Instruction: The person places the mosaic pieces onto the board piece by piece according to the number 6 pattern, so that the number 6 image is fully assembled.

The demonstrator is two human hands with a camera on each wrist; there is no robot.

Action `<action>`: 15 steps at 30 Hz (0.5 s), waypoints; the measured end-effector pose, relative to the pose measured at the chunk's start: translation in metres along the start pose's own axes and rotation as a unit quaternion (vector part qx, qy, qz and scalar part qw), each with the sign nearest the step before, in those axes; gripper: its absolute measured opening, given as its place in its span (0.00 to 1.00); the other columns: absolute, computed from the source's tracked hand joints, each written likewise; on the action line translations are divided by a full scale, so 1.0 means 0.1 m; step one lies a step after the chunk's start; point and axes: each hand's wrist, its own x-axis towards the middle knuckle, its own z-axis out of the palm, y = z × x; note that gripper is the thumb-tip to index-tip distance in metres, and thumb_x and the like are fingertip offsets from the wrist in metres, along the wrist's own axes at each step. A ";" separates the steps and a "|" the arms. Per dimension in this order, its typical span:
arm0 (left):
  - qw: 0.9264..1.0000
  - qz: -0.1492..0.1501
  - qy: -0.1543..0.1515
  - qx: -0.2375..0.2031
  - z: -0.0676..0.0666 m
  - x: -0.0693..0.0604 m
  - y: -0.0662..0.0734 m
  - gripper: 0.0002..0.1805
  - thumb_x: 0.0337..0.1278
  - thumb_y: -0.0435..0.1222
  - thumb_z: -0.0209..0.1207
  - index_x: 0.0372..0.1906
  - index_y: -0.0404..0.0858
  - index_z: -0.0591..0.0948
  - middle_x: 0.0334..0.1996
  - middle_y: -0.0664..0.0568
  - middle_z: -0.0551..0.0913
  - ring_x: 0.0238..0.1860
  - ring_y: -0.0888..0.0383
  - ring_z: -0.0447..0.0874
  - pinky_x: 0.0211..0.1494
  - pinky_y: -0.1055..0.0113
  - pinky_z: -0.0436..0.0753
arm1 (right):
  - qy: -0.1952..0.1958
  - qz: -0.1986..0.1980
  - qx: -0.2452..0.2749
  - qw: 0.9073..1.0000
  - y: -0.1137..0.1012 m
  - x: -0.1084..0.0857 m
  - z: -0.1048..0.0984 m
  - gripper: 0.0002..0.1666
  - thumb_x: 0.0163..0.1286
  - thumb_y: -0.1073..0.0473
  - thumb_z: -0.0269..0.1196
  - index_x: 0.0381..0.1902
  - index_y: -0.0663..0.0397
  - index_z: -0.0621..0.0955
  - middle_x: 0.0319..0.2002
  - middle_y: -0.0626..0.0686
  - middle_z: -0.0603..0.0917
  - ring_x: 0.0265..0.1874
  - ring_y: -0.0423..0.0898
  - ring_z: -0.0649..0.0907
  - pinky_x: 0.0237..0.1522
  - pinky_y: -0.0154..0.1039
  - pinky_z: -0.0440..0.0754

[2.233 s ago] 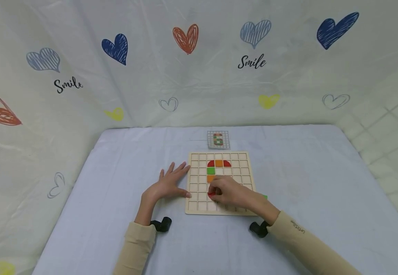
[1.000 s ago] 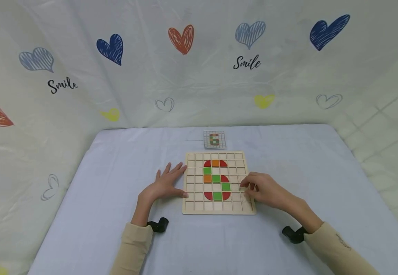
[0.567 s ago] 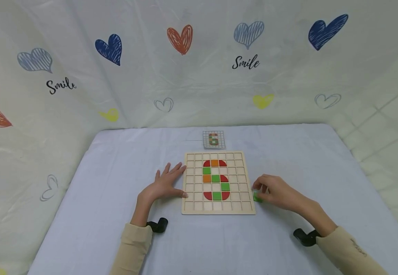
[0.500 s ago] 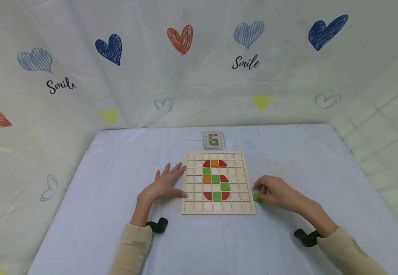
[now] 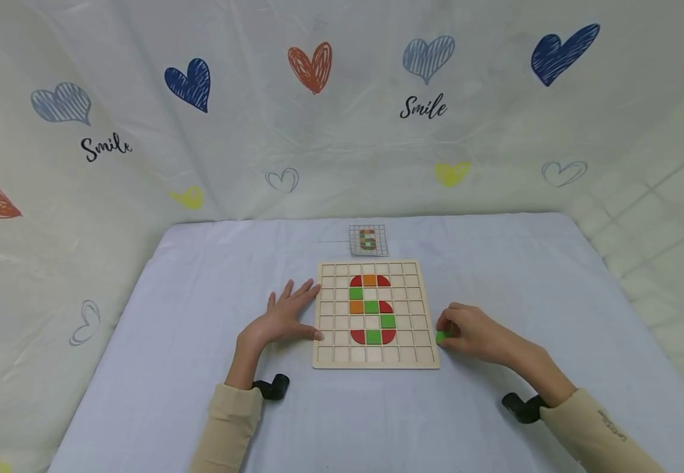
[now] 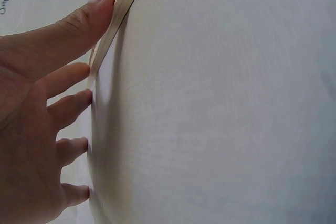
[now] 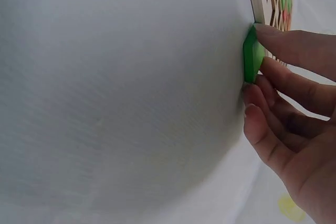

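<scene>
A wooden grid board (image 5: 409, 295) lies on the cloth, with red, orange and green tiles in its cells. Spread and straight, the fingers of my left hand (image 5: 279, 326) touch the board's left edge, thumb lower down; the left wrist view shows the thumb (image 6: 86, 22) against the wooden rim. Just off the board's right edge, my right hand (image 5: 478, 333) pinches a green square tile (image 5: 441, 337) between thumb and fingertips. Close up in the right wrist view, the green tile (image 7: 249, 59) stands tilted by the board's side, partly covered by the fingers.
A small pattern card (image 5: 368, 240) with a coloured figure on a grid lies behind the board. White cloth (image 5: 247, 263) covers the table, and a printed curtain (image 5: 365, 144) hangs at the back. Each wrist carries a black camera (image 5: 272, 387).
My right hand has left the red tile at the grid's lower left, moved right off the board and taken hold of the green tile, tilting it up. The left hand stays at the edge.
</scene>
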 end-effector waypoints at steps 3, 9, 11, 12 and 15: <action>1.000 0.002 0.000 -0.005 -0.01 0.00 0.01 0.57 0.51 0.49 0.76 0.83 0.48 0.57 0.84 0.52 0.48 0.84 0.42 0.29 0.80 0.33 0.29 | 0.000 0.005 -0.002 1.000 -0.01 0.01 0.01 0.11 0.58 0.67 0.75 0.36 0.56 0.83 0.32 0.46 0.78 0.31 0.40 0.74 0.33 0.32 0.76; 1.000 0.000 -0.001 -0.005 -0.01 -0.01 0.02 0.57 0.51 0.49 0.76 0.83 0.48 0.57 0.84 0.51 0.48 0.84 0.41 0.29 0.80 0.33 0.30 | -0.001 0.013 0.019 1.000 -0.04 0.04 0.02 0.14 0.58 0.71 0.73 0.37 0.56 0.79 0.30 0.47 0.77 0.32 0.43 0.74 0.32 0.32 0.75; 1.000 0.000 -0.002 -0.004 -0.01 -0.01 0.02 0.57 0.51 0.49 0.76 0.83 0.48 0.56 0.84 0.52 0.48 0.84 0.42 0.28 0.80 0.33 0.29 | -0.002 0.012 0.026 1.000 -0.05 0.05 0.03 0.14 0.59 0.72 0.72 0.38 0.57 0.80 0.30 0.47 0.78 0.31 0.43 0.75 0.32 0.32 0.76; 1.000 0.001 -0.001 -0.003 -0.01 -0.01 0.01 0.57 0.51 0.49 0.76 0.83 0.48 0.57 0.84 0.52 0.48 0.84 0.42 0.28 0.80 0.33 0.29 | -0.001 0.008 0.026 1.000 -0.05 0.05 0.03 0.14 0.59 0.72 0.72 0.38 0.57 0.80 0.30 0.47 0.79 0.32 0.43 0.75 0.32 0.32 0.77; 1.000 0.002 0.001 -0.004 -0.01 -0.01 0.01 0.57 0.51 0.49 0.76 0.83 0.49 0.56 0.84 0.52 0.49 0.84 0.42 0.28 0.80 0.33 0.29 | 0.002 -0.002 0.024 1.000 -0.05 0.05 0.04 0.13 0.59 0.73 0.72 0.39 0.57 0.81 0.32 0.46 0.81 0.32 0.42 0.77 0.33 0.33 0.79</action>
